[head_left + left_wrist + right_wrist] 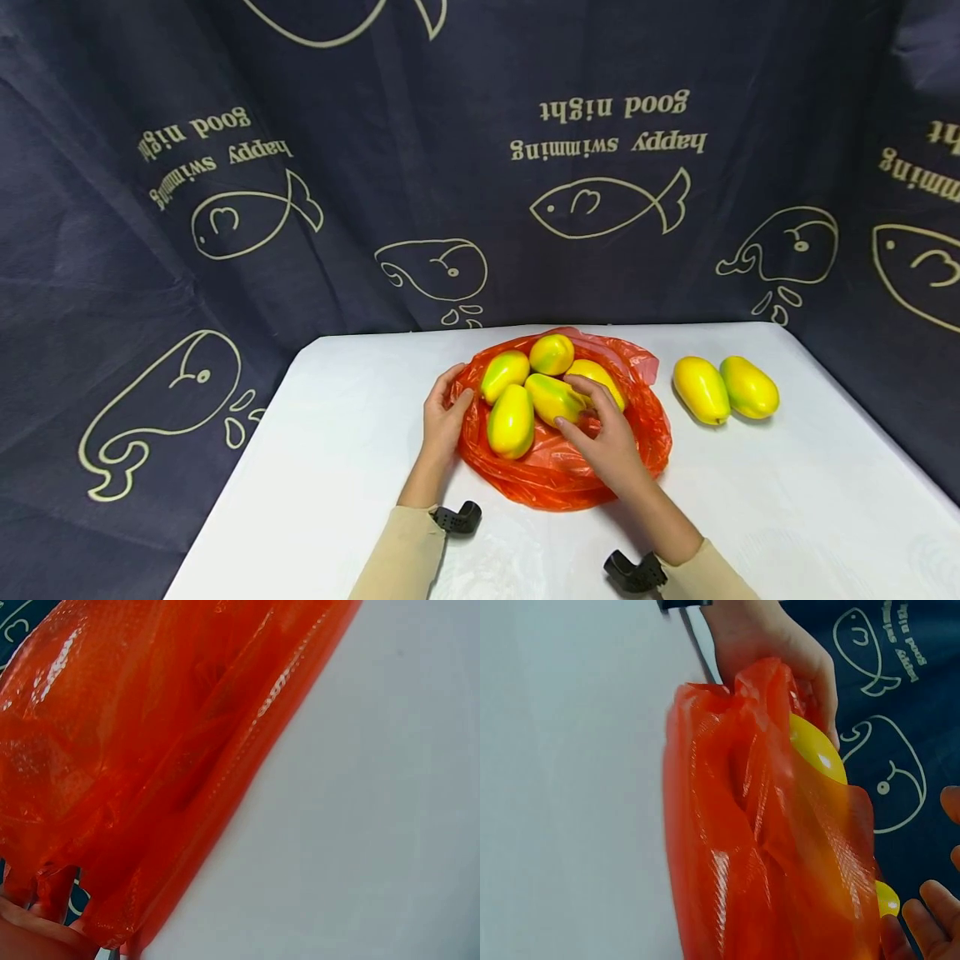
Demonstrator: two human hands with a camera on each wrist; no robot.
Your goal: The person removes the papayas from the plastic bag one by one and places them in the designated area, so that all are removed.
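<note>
Head view: we note five yellow-green papayas in a red plastic bag (555,497), mouth opened wide on the white table (337,475). Left hand (444,421) grasps the bag's rim at its left side. Right hand (607,442) is spread over the bag, thumb and fingers parted about the middle papaya (551,397); we cannot tell whether they touch it. Two more papayas, one (701,390) leaning against the other (750,388), lie apart at right. We judge the skins smooth, glossy and rather slippery, the fruit firm and light enough for one hand; best hold is across the broad middle.

Left wrist view: bag film fills much of the frame, thin, limp and crinkled; fingertips show at the lower corner. We would pinch it at the gathered rim, since a single layer may stretch or tear.

Right wrist view: left hand clasps bunched film; right fingers stand apart, unclenched, beside a yellow fruit.
</note>
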